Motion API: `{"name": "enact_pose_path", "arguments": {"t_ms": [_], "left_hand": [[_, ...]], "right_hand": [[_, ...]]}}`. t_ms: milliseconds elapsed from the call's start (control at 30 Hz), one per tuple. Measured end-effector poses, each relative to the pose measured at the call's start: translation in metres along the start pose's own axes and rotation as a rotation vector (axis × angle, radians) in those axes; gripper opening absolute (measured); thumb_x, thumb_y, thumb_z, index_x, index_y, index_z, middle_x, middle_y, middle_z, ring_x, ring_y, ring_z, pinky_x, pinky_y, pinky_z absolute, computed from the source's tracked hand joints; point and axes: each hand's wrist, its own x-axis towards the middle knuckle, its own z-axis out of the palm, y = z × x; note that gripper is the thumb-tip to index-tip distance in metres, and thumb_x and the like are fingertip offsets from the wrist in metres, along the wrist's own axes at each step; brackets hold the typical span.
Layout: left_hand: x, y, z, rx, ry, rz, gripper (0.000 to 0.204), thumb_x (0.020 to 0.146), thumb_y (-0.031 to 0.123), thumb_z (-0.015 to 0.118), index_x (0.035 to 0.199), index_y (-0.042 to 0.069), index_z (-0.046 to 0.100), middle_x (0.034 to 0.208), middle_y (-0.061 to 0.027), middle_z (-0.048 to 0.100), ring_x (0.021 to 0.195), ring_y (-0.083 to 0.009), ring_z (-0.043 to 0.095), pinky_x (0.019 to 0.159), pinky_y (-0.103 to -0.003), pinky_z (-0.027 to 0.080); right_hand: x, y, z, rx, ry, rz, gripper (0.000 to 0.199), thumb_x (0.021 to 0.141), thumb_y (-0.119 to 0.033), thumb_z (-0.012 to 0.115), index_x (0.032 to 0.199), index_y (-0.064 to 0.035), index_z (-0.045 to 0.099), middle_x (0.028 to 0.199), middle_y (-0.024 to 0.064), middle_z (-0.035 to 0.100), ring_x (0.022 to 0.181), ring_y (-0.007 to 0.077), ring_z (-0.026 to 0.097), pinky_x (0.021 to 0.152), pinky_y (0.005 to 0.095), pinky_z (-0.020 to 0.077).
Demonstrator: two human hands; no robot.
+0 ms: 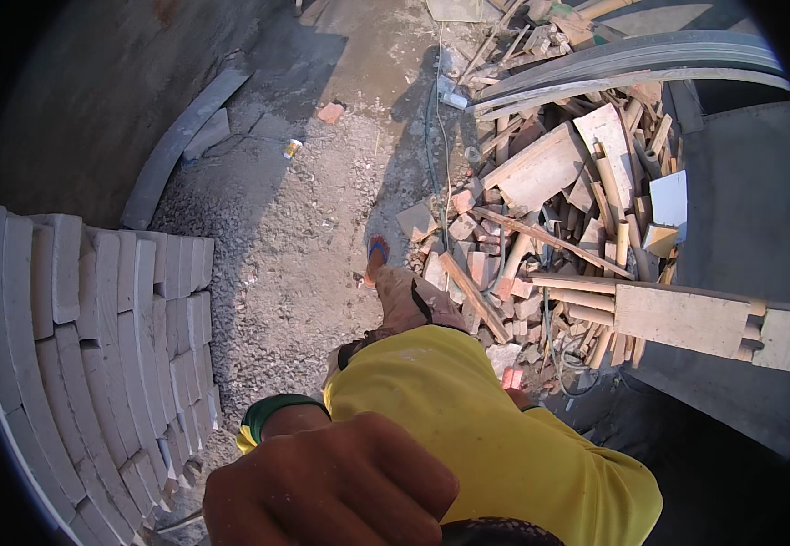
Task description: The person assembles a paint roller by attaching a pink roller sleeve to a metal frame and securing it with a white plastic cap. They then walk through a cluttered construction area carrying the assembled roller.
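Observation:
My left hand (331, 482) is raised close up at the bottom of the head view, its fingers curled into a fist. Whatever it holds, if anything, is hidden. A thin rod (181, 522) shows just left of the fist; I cannot tell whether the two touch. Of my right hand (517, 398) only a small patch of skin shows beyond the yellow shirt (450, 391); its fingers are hidden. Right by it is a pinkish-red piece (511, 378), and I cannot tell whether it is held. One foot in a blue flip-flop (378, 247) stands on the gravel.
Pale grey blocks (131, 337) are stacked high on the left. To the right lies a heap of broken bricks and wood (541, 237), with planks (682, 318) sticking out. Long grey strips (632, 68) arch behind it. A hose (431, 127) and a small cup (292, 148) lie on the ground.

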Motion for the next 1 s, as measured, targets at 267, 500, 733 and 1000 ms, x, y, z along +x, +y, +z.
{"name": "enact_pose_path", "arguments": {"t_ms": [267,500,733,1000], "left_hand": [[0.200,-0.050,-0.146,-0.121,-0.163,0.076,0.006,0.077,-0.001,0.068,0.082,0.002,0.065,0.046,0.0046,0.037,0.034,-0.0044,0.027,0.038,-0.025,0.014],[0.341,-0.078,-0.300,-0.066,0.002,-0.056,0.005,0.078,0.000,0.066,0.078,0.000,0.061,0.046,0.0032,0.037,0.034,-0.0070,0.029,0.038,-0.025,0.015],[0.514,-0.102,-0.520,-0.090,-0.260,-0.075,0.005,0.082,0.004,0.062,0.083,-0.001,0.061,0.050,0.0011,0.042,0.036,-0.0080,0.033,0.039,-0.026,0.017],[0.730,-0.181,-0.688,-0.168,-0.162,-0.179,0.007,0.084,0.006,0.061,0.085,-0.001,0.062,0.050,0.0001,0.044,0.037,-0.0094,0.034,0.039,-0.027,0.019]], "right_hand": [[0.225,-0.154,-0.191,1.475,0.364,0.582,0.026,0.074,-0.016,0.074,0.059,-0.0111,0.053,0.058,0.0035,0.055,0.045,0.0179,0.049,0.045,0.0340,0.0385],[0.388,-0.360,-0.451,1.296,0.507,0.212,0.011,0.081,-0.011,0.064,0.089,-0.0031,0.065,0.065,0.0002,0.054,0.051,0.0110,0.047,0.048,0.0266,0.0388],[0.570,-0.432,-0.580,1.038,0.554,0.208,0.012,0.080,-0.012,0.066,0.087,-0.0024,0.068,0.071,0.0015,0.061,0.060,0.0123,0.054,0.056,0.0237,0.0425],[0.619,-0.483,-0.661,1.119,0.389,0.826,0.010,0.071,-0.010,0.076,0.074,-0.0049,0.068,0.060,-0.0002,0.051,0.054,0.0142,0.049,0.050,0.0323,0.0411]]}}
